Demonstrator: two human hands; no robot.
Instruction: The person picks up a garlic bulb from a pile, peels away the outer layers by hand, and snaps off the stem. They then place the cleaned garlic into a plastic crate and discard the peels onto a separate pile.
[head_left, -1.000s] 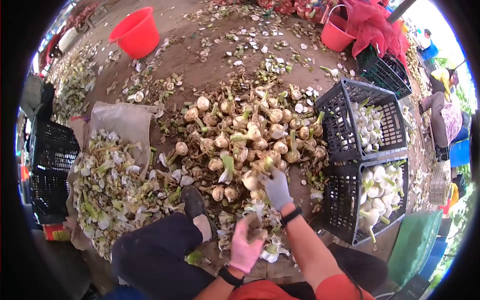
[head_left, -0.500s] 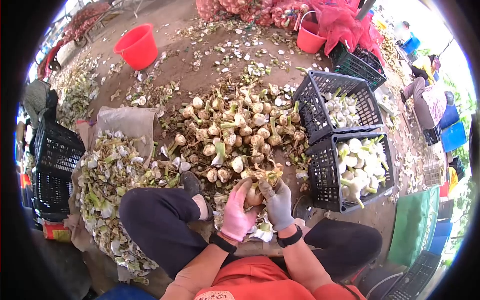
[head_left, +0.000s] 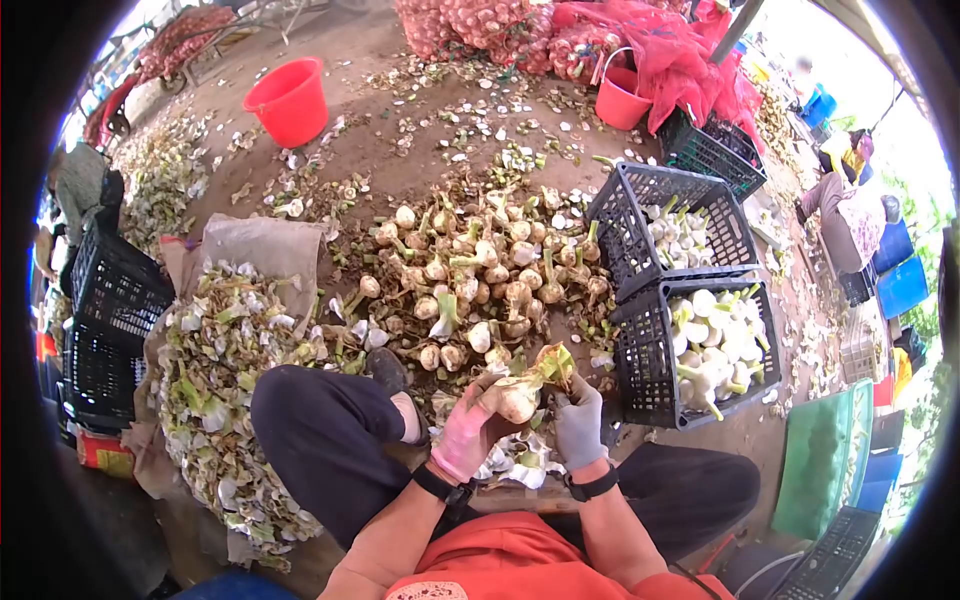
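My left hand (head_left: 466, 430), in a pink-stained glove, holds a garlic bulb (head_left: 518, 401) with brownish outer skin, tilted with its leafy top to the right. Gloved in grey, my right hand (head_left: 580, 428) is closed at the dry leaves of that top (head_left: 554, 366); what lies between its fingertips is too small to tell. Ahead on the ground lies a pile of untrimmed bulbs (head_left: 485, 262). White peeled skins (head_left: 522, 456) lie below my hands. To the right, a black crate (head_left: 648, 388) holds clean white bulbs, and another crate (head_left: 622, 250) behind it holds more.
Two red buckets (head_left: 290, 103) (head_left: 622, 98) stand farther off, near red net sacks (head_left: 490, 30). A heap of peelings (head_left: 225, 400) lies left of my leg, with stacked black crates (head_left: 105, 345) beyond. People (head_left: 845, 215) sit at the far right, near blue containers (head_left: 903, 287).
The bulb has been raised and turned so its leafy top points right. My right hand has moved slightly right, and my left hand slightly left and down.
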